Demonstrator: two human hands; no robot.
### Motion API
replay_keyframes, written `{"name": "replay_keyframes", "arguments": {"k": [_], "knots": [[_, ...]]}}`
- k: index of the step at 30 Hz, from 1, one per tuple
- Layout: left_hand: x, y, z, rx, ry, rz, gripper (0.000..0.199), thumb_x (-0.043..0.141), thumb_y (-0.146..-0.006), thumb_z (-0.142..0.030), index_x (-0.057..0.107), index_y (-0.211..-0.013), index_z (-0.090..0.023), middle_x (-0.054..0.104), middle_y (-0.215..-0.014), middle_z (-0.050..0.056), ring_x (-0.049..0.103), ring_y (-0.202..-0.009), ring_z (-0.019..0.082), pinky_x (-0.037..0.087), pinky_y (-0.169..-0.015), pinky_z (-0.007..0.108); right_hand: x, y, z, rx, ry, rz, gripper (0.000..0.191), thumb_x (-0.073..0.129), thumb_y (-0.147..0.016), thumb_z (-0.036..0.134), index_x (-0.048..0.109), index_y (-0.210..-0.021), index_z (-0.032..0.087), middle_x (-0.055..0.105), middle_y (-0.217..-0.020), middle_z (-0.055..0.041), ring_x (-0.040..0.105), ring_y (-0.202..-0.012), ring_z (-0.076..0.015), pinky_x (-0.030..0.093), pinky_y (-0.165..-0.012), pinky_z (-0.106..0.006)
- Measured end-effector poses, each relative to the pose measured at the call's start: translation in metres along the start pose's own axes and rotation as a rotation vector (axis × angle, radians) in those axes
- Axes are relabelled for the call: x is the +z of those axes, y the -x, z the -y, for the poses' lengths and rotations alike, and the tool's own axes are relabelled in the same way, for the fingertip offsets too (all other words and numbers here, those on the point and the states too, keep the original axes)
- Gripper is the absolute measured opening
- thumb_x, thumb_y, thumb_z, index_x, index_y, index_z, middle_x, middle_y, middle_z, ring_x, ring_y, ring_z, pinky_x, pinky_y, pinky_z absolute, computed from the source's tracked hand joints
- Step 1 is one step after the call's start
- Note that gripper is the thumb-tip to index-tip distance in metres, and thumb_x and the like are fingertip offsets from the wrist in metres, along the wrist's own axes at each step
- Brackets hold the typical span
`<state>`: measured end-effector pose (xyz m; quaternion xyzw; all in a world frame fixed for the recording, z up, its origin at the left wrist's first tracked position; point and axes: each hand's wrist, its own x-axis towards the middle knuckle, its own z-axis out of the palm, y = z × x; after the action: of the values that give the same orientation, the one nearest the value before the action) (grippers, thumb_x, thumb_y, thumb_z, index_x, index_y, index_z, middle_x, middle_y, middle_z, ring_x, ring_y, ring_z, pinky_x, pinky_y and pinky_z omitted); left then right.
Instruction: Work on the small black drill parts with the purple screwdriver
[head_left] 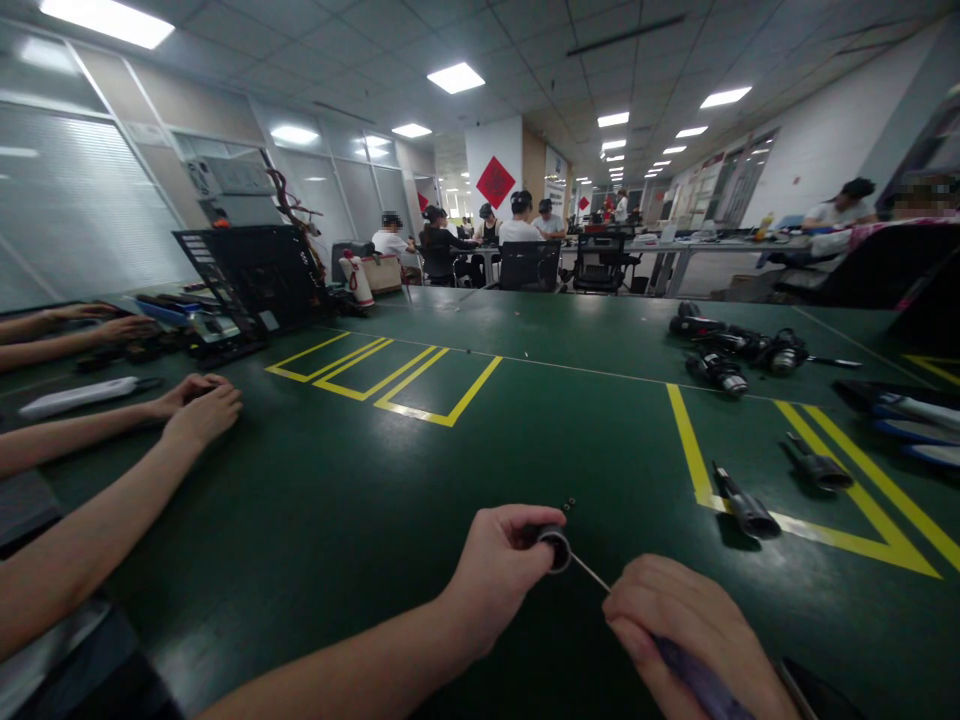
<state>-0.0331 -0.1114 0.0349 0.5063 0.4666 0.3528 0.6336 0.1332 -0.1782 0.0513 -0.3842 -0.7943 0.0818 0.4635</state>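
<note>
Near the front of the green table point(337, 500), my left hand point(499, 565) is closed around a dark, round, hollow metal part point(555, 550), its open ring facing me. My right hand point(675, 620) grips the purple handle point(697, 680) of a screwdriver. The thin shaft point(590, 572) points up and left, its tip at the ring's edge; whether it touches something inside cannot be made out. Just beyond the left hand lie a few tiny dark pieces point(570, 503). Two similar metal parts, one nearer point(750, 512) and one farther point(821, 467), lie by yellow tape at right.
Dark tools or motor parts point(720, 350) lie at the back right, with blue-edged items point(915, 425) at the right edge. Another person's hands point(199, 405) are at the left, near a white tool point(82, 397). A black rack point(255, 280) stands at the back left.
</note>
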Motion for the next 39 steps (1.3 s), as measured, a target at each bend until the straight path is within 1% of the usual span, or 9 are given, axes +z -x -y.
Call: {"name": "replay_keyframes", "arguments": {"k": [6,10,16,23,28,30,33,35,39], "knots": [[-0.009,-0.001,-0.01,-0.046,0.03,-0.008,0.037,0.061,-0.067,-0.003,0.062,-0.102,-0.013,0.066,-0.104,0.009,0.061,-0.098,0.021,0.048,-0.086,0.035,0.006,-0.004,-0.044,0.655,-0.493,-0.183,0.023,0.051,-0.087,0.037,0.061,-0.074,0.021,0.061,-0.065,-0.001,0.058,-0.062,-0.016,0.047,-0.058,-0.028],[-0.012,0.0,-0.02,-0.064,0.087,-0.032,0.035,0.06,-0.066,-0.001,0.058,-0.099,-0.013,0.063,-0.11,0.009,0.06,-0.098,0.021,0.049,-0.085,0.035,0.014,-0.008,-0.065,0.875,-0.701,-0.227,0.025,0.059,-0.08,0.043,0.062,-0.076,0.018,0.064,-0.067,-0.0021,0.058,-0.065,-0.0173,0.047,-0.063,-0.031],[-0.012,0.003,-0.025,-0.1,0.064,0.004,0.03,0.06,-0.07,-0.004,0.058,-0.099,-0.012,0.063,-0.106,0.009,0.06,-0.096,0.02,0.05,-0.084,0.035,0.016,-0.006,-0.067,0.89,-0.683,-0.137,0.026,0.057,-0.082,0.043,0.063,-0.078,0.019,0.065,-0.07,-0.0008,0.058,-0.069,-0.0164,0.045,-0.067,-0.03],[-0.01,0.004,-0.025,-0.094,0.063,-0.015,0.029,0.061,-0.069,-0.003,0.06,-0.097,-0.012,0.064,-0.101,0.009,0.061,-0.092,0.02,0.051,-0.081,0.035,0.015,-0.011,-0.064,0.859,-0.508,-0.029,0.032,0.054,-0.081,0.049,0.062,-0.076,0.018,0.065,-0.07,-0.0017,0.06,-0.069,-0.0186,0.045,-0.069,-0.032],[-0.01,0.004,-0.024,-0.084,0.084,-0.022,0.028,0.061,-0.069,-0.006,0.063,-0.096,-0.013,0.066,-0.096,0.007,0.061,-0.09,0.019,0.05,-0.081,0.034,0.004,-0.014,-0.06,0.79,-0.312,0.124,0.037,0.05,-0.082,0.05,0.06,-0.065,0.019,0.059,-0.054,0.0005,0.056,-0.054,-0.017,0.042,-0.055,-0.031],[-0.011,0.004,-0.023,-0.085,0.103,-0.021,0.028,0.061,-0.07,-0.007,0.064,-0.098,-0.013,0.066,-0.095,0.007,0.062,-0.089,0.019,0.05,-0.082,0.035,0.004,-0.013,-0.058,0.799,-0.279,0.136,0.038,0.05,-0.082,0.051,0.058,-0.063,0.019,0.055,-0.05,0.0016,0.053,-0.049,-0.0158,0.04,-0.05,-0.029],[-0.012,0.003,-0.021,-0.073,0.129,-0.021,0.031,0.062,-0.071,-0.009,0.065,-0.101,-0.013,0.067,-0.098,0.009,0.061,-0.091,0.02,0.049,-0.082,0.035,0.009,-0.009,-0.054,0.792,-0.377,0.06,0.036,0.052,-0.082,0.049,0.059,-0.065,0.018,0.058,-0.054,0.0002,0.055,-0.053,-0.0158,0.043,-0.052,-0.029],[-0.012,0.003,-0.02,-0.061,0.141,-0.023,0.031,0.064,-0.071,-0.011,0.065,-0.102,-0.013,0.066,-0.1,0.009,0.061,-0.092,0.02,0.049,-0.082,0.035,0.012,-0.005,-0.051,0.76,-0.496,-0.048,0.034,0.053,-0.084,0.047,0.061,-0.066,0.018,0.06,-0.059,-0.001,0.057,-0.057,-0.016,0.045,-0.055,-0.029],[-0.014,0.003,-0.02,-0.033,0.133,0.002,0.027,0.062,-0.073,-0.013,0.064,-0.101,-0.013,0.065,-0.101,0.008,0.061,-0.092,0.02,0.051,-0.081,0.036,0.011,0.001,-0.046,0.596,-0.614,-0.279,0.026,0.053,-0.086,0.04,0.064,-0.072,0.021,0.062,-0.064,-0.001,0.059,-0.066,-0.0171,0.047,-0.06,-0.03]]}}
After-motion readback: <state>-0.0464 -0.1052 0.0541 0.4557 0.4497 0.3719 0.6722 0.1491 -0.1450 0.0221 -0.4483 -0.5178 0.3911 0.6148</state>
